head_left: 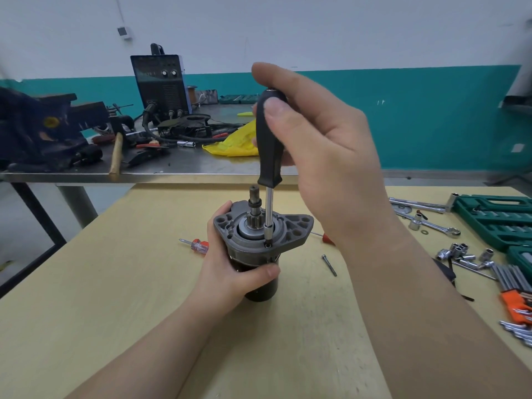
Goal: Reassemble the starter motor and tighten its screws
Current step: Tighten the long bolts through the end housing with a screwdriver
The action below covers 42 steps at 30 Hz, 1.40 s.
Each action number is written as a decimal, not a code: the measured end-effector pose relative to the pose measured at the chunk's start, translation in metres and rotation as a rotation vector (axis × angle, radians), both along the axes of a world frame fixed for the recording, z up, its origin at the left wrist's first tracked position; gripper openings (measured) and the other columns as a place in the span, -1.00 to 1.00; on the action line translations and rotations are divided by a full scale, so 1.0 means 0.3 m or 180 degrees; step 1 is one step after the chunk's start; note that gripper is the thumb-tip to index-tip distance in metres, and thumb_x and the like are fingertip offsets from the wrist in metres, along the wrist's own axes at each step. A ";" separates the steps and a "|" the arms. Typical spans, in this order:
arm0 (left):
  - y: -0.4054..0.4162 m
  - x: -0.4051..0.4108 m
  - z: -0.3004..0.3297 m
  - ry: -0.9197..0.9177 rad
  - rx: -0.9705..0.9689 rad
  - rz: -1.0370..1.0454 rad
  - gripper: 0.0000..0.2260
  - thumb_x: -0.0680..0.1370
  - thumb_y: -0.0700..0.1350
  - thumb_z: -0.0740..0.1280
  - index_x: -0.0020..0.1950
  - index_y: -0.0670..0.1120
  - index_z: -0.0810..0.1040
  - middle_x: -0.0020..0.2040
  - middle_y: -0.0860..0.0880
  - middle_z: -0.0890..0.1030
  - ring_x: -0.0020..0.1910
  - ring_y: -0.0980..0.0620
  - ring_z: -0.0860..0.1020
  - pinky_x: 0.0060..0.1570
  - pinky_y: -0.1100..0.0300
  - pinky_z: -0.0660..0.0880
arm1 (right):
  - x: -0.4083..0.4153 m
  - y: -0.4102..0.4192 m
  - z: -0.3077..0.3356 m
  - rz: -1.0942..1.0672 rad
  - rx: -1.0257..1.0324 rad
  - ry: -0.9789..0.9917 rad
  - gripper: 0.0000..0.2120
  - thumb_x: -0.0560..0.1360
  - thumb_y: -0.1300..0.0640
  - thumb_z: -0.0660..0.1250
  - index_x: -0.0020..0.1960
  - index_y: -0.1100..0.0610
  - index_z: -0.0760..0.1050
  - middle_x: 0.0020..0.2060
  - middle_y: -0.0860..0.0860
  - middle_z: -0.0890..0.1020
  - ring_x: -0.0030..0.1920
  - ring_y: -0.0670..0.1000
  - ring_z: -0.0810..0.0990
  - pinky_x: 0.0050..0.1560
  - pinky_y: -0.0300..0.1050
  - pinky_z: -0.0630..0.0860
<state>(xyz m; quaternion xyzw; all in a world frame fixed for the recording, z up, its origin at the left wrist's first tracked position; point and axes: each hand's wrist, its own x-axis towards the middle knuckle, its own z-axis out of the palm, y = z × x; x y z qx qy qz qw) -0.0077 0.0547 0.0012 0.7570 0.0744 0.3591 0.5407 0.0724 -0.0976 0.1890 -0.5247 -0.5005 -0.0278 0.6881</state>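
Two hands work mid-table: the left hand (230, 272) wraps the upright starter motor (260, 240), and right hand (313, 133) fingers pinch the screwdriver (269, 145), tip on a flange screw. No writing is legible (welder panel blurred). One loose bolt (329, 264) lies just right; bare tabletop (115, 283) spreads leftward.

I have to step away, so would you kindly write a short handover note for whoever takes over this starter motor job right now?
Left hand grips the starter motor, standing upright on the wooden table.
Right hand holds the black-handled screwdriver vertical, tip seated in a screw on the front of the end flange.
Done: end housing is on the body, that screw is in its hole.
Left: finish tightening it; one loose long screw lies on the table right of the motor, probably still to fit. Other screws' tightness cannot be judged.
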 end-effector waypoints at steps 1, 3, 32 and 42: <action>0.001 0.000 -0.002 -0.0012 -0.0001 0.0010 0.05 0.29 0.01 0.69 0.64 0.23 0.15 0.46 0.12 0.56 0.46 0.06 0.54 0.33 0.16 0.52 | 0.002 0.000 -0.001 0.0051 -0.0006 0.0006 -0.65 0.65 0.13 0.32 0.42 0.04 0.62 -0.01 -0.26 0.68 0.11 0.05 0.71 0.25 0.24 0.64; 0.003 -0.001 -0.005 -0.0030 0.0009 0.0037 0.05 0.29 0.01 0.68 0.63 0.25 0.15 0.46 0.10 0.57 0.46 0.03 0.54 0.36 -0.01 0.46 | 0.002 0.000 -0.002 -0.0034 -0.0002 -0.0150 -0.65 0.64 0.18 0.37 0.41 0.03 0.61 0.00 -0.24 0.69 0.08 0.06 0.72 0.22 0.20 0.66; -0.021 -0.010 0.020 -0.0009 0.0141 -0.0003 0.08 0.21 -0.03 0.70 0.56 0.37 0.16 0.40 0.22 0.57 0.42 0.19 0.54 0.24 0.46 0.46 | 0.001 0.000 0.001 -0.0276 0.0052 -0.0198 -0.76 0.56 0.10 0.53 0.17 -0.15 0.63 -0.15 -0.26 0.65 -0.14 -0.10 0.64 0.04 0.04 0.69; -0.028 -0.015 0.022 -0.0021 0.0116 0.0000 0.07 0.21 -0.04 0.69 0.53 0.44 0.17 0.40 0.22 0.56 0.41 0.16 0.55 0.25 0.42 0.48 | 0.002 -0.001 0.000 -0.0164 -0.0006 -0.0182 -0.72 0.58 0.15 0.47 0.23 -0.12 0.60 -0.10 -0.20 0.67 -0.07 -0.01 0.68 0.09 0.13 0.69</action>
